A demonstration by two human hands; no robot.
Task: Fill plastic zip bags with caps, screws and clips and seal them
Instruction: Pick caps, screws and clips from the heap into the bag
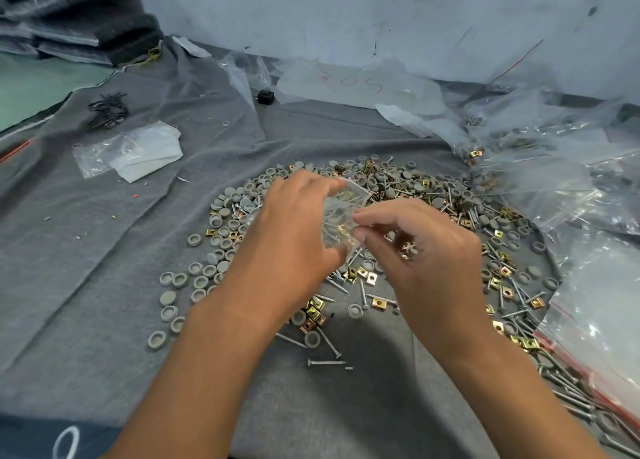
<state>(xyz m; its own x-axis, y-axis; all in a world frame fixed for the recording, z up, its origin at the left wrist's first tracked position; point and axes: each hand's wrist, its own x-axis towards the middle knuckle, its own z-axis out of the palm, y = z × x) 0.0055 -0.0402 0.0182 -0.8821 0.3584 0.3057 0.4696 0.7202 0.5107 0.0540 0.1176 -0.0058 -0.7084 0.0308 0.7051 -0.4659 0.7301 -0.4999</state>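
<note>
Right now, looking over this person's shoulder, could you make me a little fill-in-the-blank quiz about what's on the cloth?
1. Both the left hand and the right hand hold a small clear ____ bag.
2. The loose round caps are ____ in colour.
3. The pile of parts lies on a grey ____.
4. The square clips look ____-coloured.

Missing words: zip; grey; cloth; gold

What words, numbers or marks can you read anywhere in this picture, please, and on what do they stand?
Faint red handwriting on the large clear plastic sheet by the wall: looks like digits, perhaps "50", too faint to read surely.
White looped mark on the dark cloth at the bottom left: cut off, unreadable.
The small zip bag held by both hands: no print visible.
</note>
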